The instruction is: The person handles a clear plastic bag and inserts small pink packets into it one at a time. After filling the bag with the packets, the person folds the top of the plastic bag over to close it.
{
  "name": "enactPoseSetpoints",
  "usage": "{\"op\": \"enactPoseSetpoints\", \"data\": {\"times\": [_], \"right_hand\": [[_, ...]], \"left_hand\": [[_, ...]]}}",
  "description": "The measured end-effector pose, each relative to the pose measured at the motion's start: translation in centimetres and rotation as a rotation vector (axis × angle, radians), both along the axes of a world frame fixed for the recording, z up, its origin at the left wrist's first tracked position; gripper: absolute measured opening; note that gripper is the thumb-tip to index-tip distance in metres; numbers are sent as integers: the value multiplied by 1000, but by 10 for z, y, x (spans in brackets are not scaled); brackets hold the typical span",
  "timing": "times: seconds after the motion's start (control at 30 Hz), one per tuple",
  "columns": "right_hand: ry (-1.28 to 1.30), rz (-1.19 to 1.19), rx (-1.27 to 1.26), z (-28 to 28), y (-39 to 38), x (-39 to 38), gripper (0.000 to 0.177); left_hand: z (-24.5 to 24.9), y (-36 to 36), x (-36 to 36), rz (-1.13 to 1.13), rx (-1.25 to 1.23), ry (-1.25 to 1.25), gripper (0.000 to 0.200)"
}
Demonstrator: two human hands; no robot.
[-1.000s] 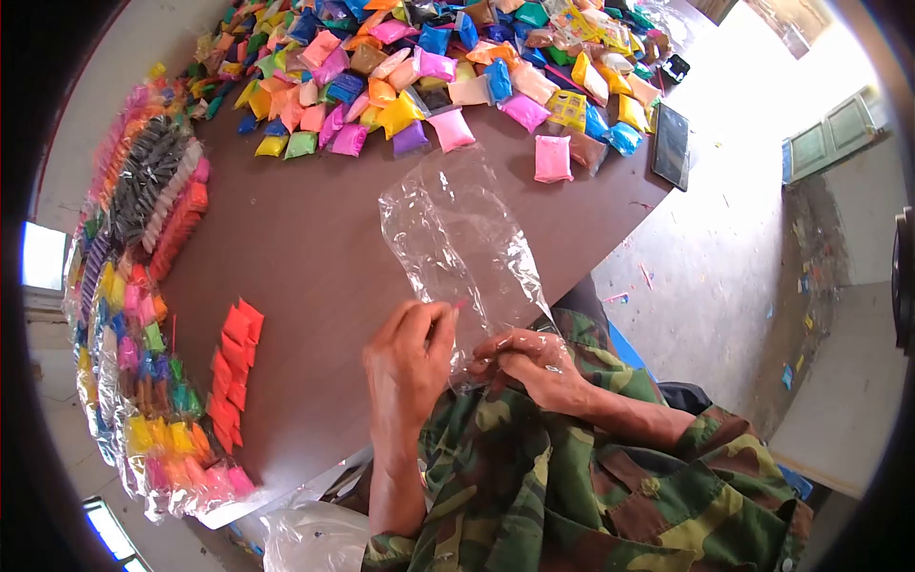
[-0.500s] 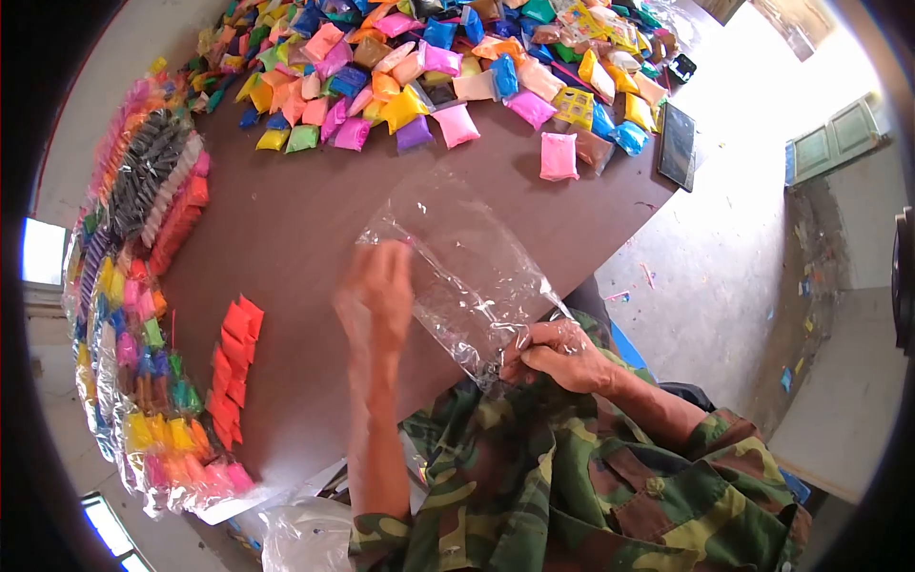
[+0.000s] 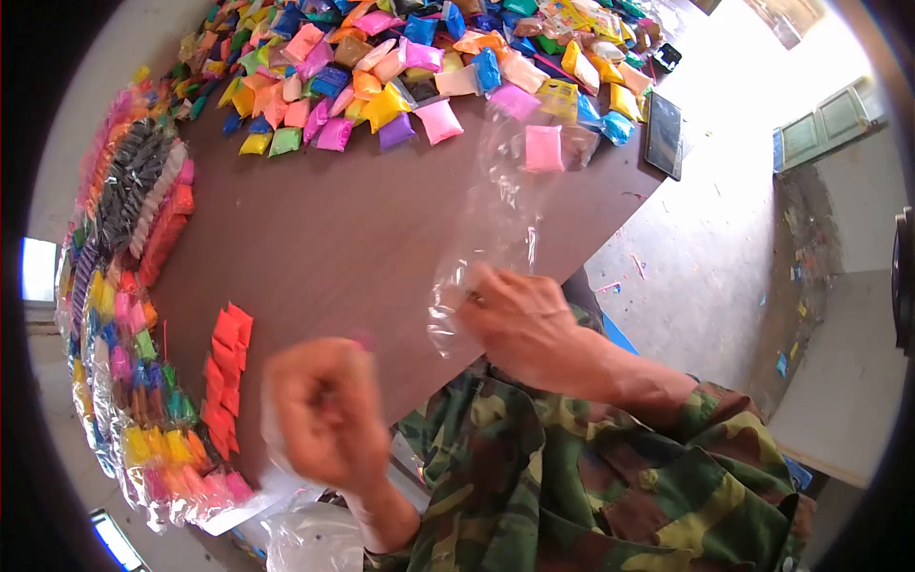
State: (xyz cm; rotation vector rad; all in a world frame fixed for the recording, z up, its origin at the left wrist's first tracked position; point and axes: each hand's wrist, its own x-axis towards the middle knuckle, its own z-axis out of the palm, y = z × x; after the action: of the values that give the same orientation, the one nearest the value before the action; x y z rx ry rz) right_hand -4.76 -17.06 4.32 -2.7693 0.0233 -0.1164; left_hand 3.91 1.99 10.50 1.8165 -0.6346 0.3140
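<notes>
- My left hand (image 3: 324, 410) has swung off the clear bag (image 3: 505, 210), down beside the red packets (image 3: 227, 372); its fingers look curled, but blur hides what they hold.
- My right hand (image 3: 519, 324) still pinches the bag's near end, fingers closed.
- The clear bag now stretches over the table (image 3: 324, 229) towards the pink packet (image 3: 543, 148).

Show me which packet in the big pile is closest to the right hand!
It's the light pink packet, beside a brown one. It pokes out from the pile toward the right hand, farther than any other.
</notes>
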Motion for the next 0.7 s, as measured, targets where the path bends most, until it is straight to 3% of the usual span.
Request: {"op": "enactPoseSetpoints", "data": {"times": [0.1,0.2,0.27,0.3,0.33,0.43,0.5,0.6,0.7], "right_hand": [[152,75,-73,-12,24,24,28],[-124,65,-12,-36,39,20,31],[-288,118,-68,-39,40,12,32],[-135,192,-131,-27,39,13,30],[15,272,-189,-15,37,14,28],[-15,217,-171,-12,45,6,25],[-162,176,-156,-11,39,-1,28],[-338,123,-106,-12,24,-9,30],[-383,122,-69,-16,13,-20,30]], "left_hand": [[19,-29,-26,-452,107,-167,9],[0,-43,-17,-556,296,-23,12],[-8,-42,-2,-460,238,265,13],[-13,-40,8,-407,205,405,14],[-19,-36,19,-347,232,365,14],[-45,-18,46,-204,381,260,15],[-63,-4,52,-170,580,221,16],[-89,7,41,-153,513,260,13],[-88,7,28,-146,650,81,10]]}}
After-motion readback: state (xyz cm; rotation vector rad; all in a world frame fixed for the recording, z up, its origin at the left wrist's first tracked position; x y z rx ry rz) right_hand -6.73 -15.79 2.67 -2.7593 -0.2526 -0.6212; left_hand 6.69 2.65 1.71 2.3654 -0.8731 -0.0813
